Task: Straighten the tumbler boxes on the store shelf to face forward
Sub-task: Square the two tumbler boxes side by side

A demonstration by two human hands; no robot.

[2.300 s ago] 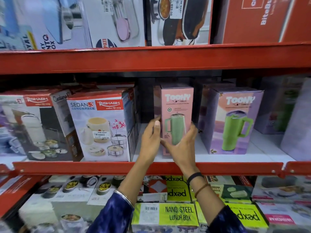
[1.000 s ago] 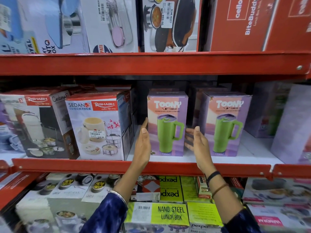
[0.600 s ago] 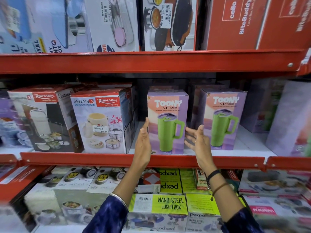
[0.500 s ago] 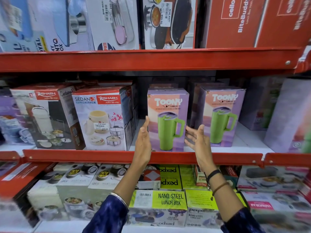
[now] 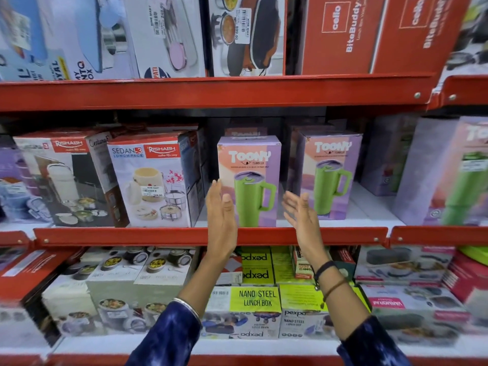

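Middle box [image 5: 248,165] faces forward; left hand [image 5: 221,215] and right hand [image 5: 301,216] open, empty. Next: box [image 5: 331,170] at 3 o'clock.

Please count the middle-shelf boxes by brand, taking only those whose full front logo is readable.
Toony boxes: 2
Rishabh boxes: 2
Total: 4
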